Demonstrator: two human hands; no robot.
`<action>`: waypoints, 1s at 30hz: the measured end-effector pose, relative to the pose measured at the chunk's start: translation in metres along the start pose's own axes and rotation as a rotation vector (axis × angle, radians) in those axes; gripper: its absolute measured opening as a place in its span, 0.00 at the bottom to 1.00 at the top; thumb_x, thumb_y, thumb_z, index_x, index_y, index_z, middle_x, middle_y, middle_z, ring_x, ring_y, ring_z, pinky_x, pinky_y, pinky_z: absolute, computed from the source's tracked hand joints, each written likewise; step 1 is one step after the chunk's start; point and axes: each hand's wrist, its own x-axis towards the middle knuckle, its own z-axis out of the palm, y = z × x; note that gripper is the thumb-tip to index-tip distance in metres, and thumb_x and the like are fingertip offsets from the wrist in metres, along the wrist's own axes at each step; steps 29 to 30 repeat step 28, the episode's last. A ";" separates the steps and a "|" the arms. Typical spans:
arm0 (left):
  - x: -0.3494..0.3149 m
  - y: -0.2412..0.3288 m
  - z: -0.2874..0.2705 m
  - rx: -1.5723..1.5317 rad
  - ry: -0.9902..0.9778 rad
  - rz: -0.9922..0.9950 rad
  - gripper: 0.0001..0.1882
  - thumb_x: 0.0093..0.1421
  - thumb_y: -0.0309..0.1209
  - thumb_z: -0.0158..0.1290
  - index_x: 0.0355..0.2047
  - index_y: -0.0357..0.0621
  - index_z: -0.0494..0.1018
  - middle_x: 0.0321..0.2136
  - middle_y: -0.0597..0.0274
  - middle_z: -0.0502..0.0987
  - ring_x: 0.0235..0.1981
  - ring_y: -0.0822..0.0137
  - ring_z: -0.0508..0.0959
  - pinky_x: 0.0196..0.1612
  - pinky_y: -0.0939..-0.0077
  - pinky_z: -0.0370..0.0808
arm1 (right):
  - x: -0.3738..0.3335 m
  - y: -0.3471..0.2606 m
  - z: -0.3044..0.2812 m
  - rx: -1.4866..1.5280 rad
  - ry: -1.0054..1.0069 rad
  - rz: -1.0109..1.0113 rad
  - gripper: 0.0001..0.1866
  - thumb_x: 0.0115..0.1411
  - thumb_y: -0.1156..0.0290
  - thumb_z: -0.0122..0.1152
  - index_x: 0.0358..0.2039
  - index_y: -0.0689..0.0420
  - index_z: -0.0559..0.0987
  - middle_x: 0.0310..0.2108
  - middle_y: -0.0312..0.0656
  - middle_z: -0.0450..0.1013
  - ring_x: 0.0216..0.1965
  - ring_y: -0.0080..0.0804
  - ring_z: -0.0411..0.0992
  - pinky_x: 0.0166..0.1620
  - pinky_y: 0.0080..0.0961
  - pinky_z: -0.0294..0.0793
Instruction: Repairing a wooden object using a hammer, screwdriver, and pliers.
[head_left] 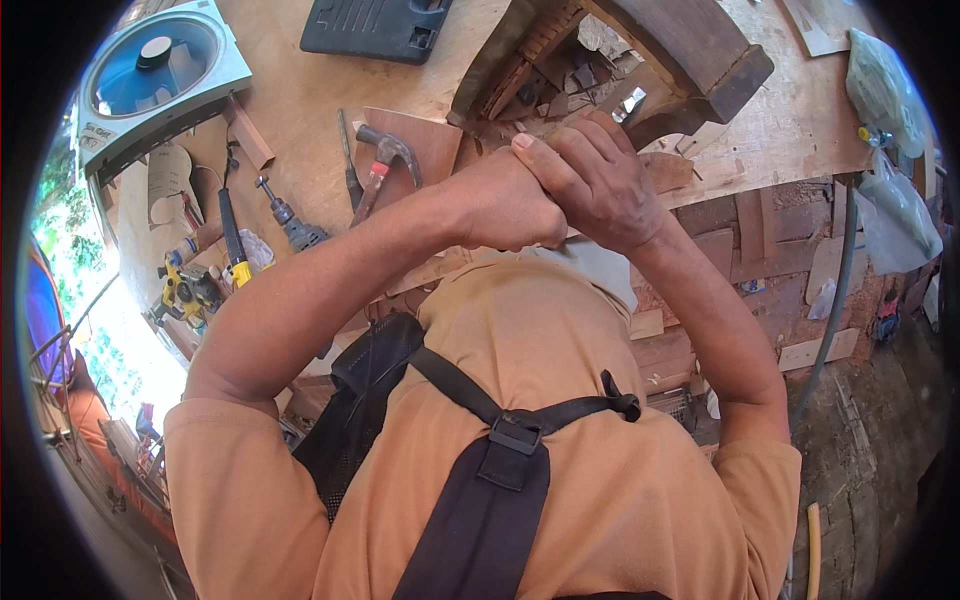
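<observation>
My left hand point(510, 200) is closed in a fist in front of my chest. Over and against its right side sits my right hand point(605, 185), fingers curled. What either hand holds is hidden by the fingers. A shiny metal piece point(628, 105), like a blade end, shows just past the right hand's knuckles; I cannot tell whether it is gripped. Right beyond the hands stands a dark brown wooden frame point(690, 50) with wood chips inside its opening. A claw hammer point(385, 165) with a red band lies left of my hands, beside a flat reddish wood piece point(430, 150).
A plywood bench top point(280, 60) carries a grey box with a round blue window point(155, 65), a black plastic case point(375, 25), a cordless-looking drill point(295, 220) and a yellow-black power tool point(190, 290). Clear plastic bags point(895, 210) hang at the right. Wood scraps point(820, 350) lie below the bench edge.
</observation>
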 end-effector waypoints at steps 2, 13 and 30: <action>0.004 -0.007 0.001 -0.049 -0.016 -0.032 0.10 0.42 0.30 0.53 0.18 0.32 0.75 0.18 0.50 0.77 0.23 0.58 0.79 0.28 0.66 0.75 | 0.004 0.001 -0.001 0.002 -0.039 0.007 0.30 0.53 0.67 0.58 0.58 0.51 0.69 0.34 0.36 0.67 0.37 0.35 0.71 0.47 0.35 0.69; 0.024 -0.064 -0.013 -0.904 -0.287 0.106 0.10 0.46 0.16 0.53 0.32 0.30 0.76 0.27 0.50 0.78 0.24 0.60 0.80 0.25 0.70 0.77 | 0.037 0.001 -0.006 0.100 -0.387 0.106 0.33 0.42 0.66 0.71 0.51 0.53 0.69 0.34 0.38 0.70 0.41 0.38 0.73 0.48 0.35 0.69; 0.053 -0.125 0.035 -1.533 -0.704 0.554 0.23 0.66 0.31 0.49 0.60 0.37 0.63 0.43 0.36 0.74 0.38 0.47 0.80 0.39 0.52 0.81 | 0.020 -0.001 -0.002 0.061 -0.427 0.036 0.50 0.36 0.73 0.75 0.64 0.46 0.66 0.63 0.47 0.63 0.67 0.49 0.59 0.68 0.49 0.58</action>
